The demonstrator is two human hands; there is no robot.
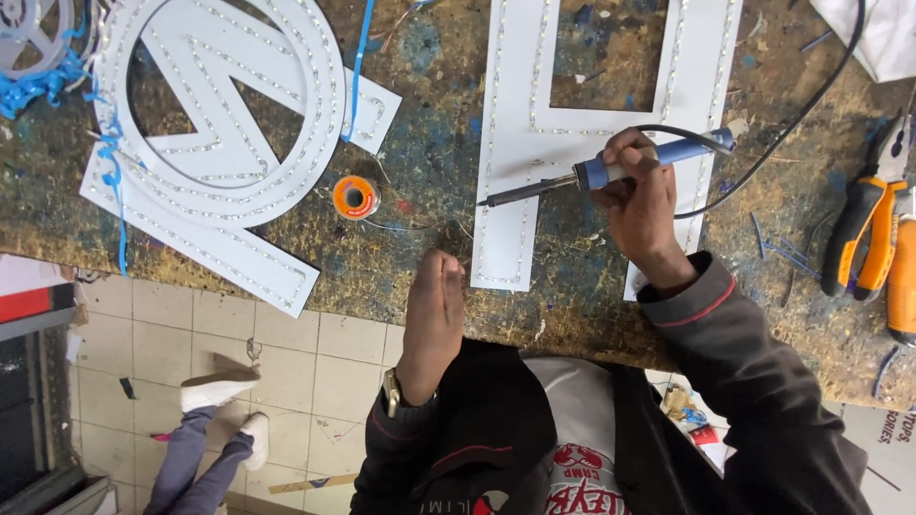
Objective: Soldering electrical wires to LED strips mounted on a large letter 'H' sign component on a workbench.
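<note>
From here I see a worn, paint-spattered wooden table (pixel 420 105) spanning the view under even light, and below its edge a floor (pixel 315 362) of pale square tiles with dark grout, scuffed and littered with small scraps.

A big white sign shape made of a ring with a zigzag letter inside (pixel 224 114) lies flat on the desk (pixel 429 162) at about ten o'clock. Rows of tiny light dots run along its strips. It rests on a long white flat bar (pixel 205 243) that slants down toward six o'clock. A second white flat sign letter with two tall legs and a crossbar (pixel 534 143) lies at about one o'clock, and it has dotted rows too. At about four o'clock, in the bottom right corner, sits a brown cardboard piece with dark print (pixel 892 429).
</note>
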